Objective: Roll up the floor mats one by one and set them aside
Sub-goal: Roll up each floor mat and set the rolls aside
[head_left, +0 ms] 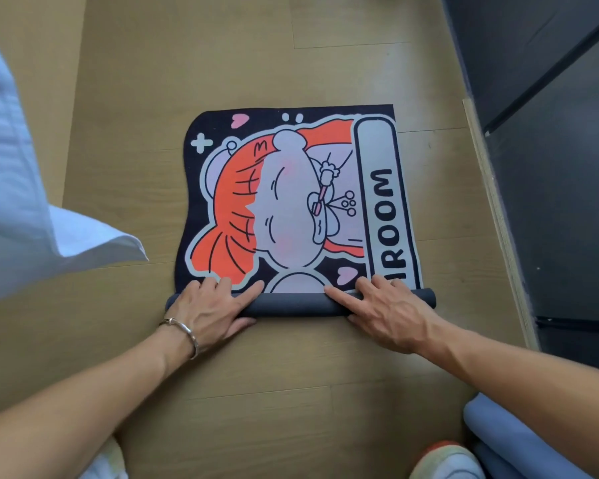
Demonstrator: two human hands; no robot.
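Observation:
A floor mat (291, 188) with a cartoon figure in orange and grey on black, and the letters "ROOM" along its right side, lies on the wooden floor. Its near edge is turned into a dark roll (298, 303) showing the plain underside. My left hand (211, 309), with a bracelet at the wrist, lies over the roll's left end, fingers on top and thumb behind it. My right hand (384, 309) lies over the right end the same way, index finger stretched along the roll.
A rolled blue-grey mat (519, 440) lies at the lower right beside my shoe (443, 461). A dark cabinet (550, 167) with a wooden base strip runs along the right. Pale blue cloth (21, 202) hangs at the left. Bare wooden floor (222, 57) extends beyond the mat.

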